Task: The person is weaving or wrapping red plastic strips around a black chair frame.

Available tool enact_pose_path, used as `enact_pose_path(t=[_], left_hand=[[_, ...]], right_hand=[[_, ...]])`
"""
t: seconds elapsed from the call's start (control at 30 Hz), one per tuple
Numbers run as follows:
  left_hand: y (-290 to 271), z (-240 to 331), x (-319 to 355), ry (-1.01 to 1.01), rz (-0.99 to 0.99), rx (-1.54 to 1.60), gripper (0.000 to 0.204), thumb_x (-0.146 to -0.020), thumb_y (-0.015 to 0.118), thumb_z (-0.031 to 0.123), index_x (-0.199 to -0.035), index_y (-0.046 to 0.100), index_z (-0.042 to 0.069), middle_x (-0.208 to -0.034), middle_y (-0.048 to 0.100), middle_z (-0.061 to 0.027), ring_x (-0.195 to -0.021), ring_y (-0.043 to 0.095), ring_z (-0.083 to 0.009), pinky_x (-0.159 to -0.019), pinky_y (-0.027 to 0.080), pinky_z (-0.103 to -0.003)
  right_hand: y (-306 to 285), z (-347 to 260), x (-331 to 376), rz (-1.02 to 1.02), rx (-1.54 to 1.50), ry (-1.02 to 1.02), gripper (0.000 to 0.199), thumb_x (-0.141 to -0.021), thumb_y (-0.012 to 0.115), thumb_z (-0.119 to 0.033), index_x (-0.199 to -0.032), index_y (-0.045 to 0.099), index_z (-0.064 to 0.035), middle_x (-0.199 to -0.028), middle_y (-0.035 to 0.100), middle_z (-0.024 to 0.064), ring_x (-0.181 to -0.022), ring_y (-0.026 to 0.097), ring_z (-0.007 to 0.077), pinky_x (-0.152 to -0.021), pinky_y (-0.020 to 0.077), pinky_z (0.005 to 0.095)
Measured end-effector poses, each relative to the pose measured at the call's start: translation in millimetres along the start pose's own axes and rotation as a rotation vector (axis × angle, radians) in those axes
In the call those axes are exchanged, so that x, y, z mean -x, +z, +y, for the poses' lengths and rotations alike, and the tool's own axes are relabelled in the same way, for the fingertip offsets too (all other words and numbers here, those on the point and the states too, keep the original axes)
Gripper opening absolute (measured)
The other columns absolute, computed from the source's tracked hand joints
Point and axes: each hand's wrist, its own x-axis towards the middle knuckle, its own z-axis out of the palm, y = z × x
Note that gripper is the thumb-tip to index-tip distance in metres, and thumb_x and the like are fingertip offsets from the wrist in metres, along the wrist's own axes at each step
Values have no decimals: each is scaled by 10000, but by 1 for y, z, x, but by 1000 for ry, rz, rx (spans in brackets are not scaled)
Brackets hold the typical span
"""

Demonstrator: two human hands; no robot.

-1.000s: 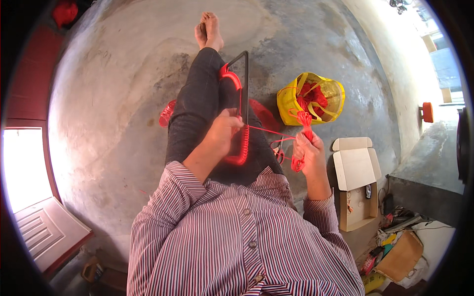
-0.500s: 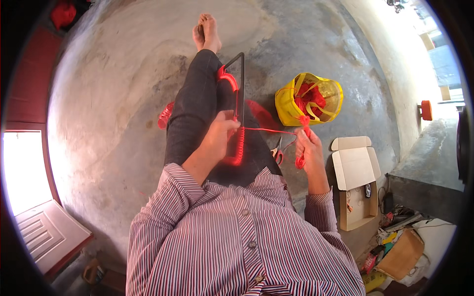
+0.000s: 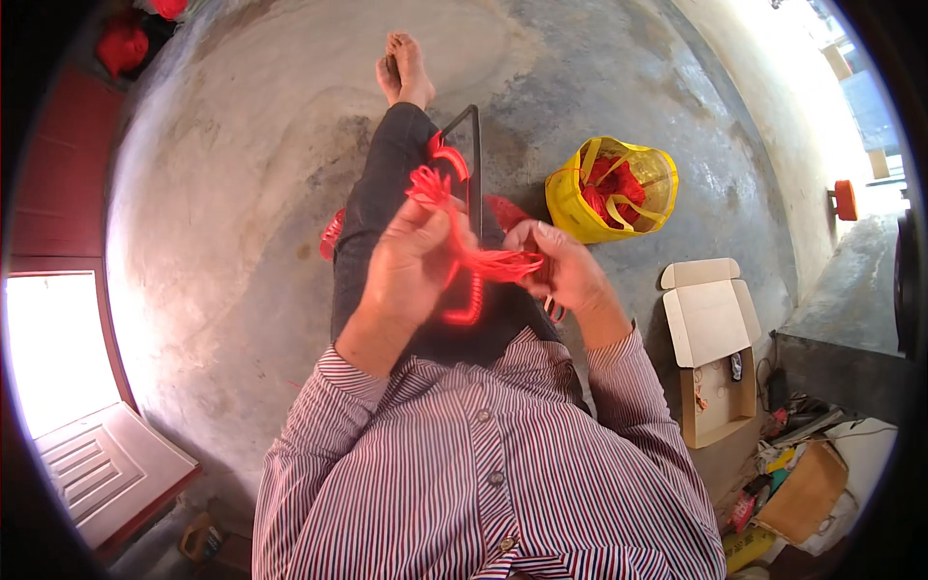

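Note:
A looped bundle of red cord (image 3: 488,261) stretches between my two hands above my lap. My left hand (image 3: 411,261) is closed on its upper end, with loops sticking up past the thumb and fingers. At the other end, the loops run into the fingers of my right hand (image 3: 568,273), which are closed round them. Behind the bundle a bent black metal frame (image 3: 477,159) rests on my legs. Tight red cord wrapping (image 3: 462,315) covers its lower part, and more red wrapping (image 3: 449,159) shows at its upper end. My hands hide the middle of the frame.
A yellow bag (image 3: 578,215) holding red cord stands on the floor at right. Scissors (image 3: 555,309) lie partly hidden beside my thigh. Red slippers (image 3: 333,234) flank my legs. An open cardboard box (image 3: 713,324) and clutter (image 3: 802,493) lie at right.
My right hand has moved left toward my left hand with the cord bundle. My left hand has left the wrapped frame and now grips the bundle's other end.

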Motion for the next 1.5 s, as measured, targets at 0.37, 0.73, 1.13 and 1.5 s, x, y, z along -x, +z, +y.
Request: enact_pose_path(t=[0.37,0.73,1.13,1.5], left_hand=[[-55,30,-6,412,-54,-1263,180,-767,620,-49,-919,647,43,-925,620,-76,-775,591,-187,-693,488,-307],[-47,-24,-19,674,132,-1722,263,-708,659,-1,-955,584,51,-964,583,-106,-971,561,-282,-847,456,-360],[-60,-54,-23,-214,246,-508,401,-719,430,7,-1118,475,-7,-885,461,8,-754,409,-101,-760,370,-218],[-60,-50,-19,-207,285,-475,403,-715,446,18,-1116,484,-2,-887,474,-2,-748,410,-110,-715,349,-218]], right_hand=[[-32,-20,-23,-70,118,-95,215,-841,684,-242,-927,680,-45,-890,631,1,-776,588,81,-604,414,181],[-14,0,-11,342,942,-385,215,-760,699,-192,-865,642,-12,-1103,621,138,-1079,553,289,-940,422,390],[-45,-62,99,688,54,-720,65,-904,551,-131,-938,502,-108,-700,425,-35,-519,334,43,-440,263,174],[61,-12,9,312,297,-232,174,-896,570,-68,-1063,532,-42,-773,489,-55,-575,392,-2,-489,312,170]])
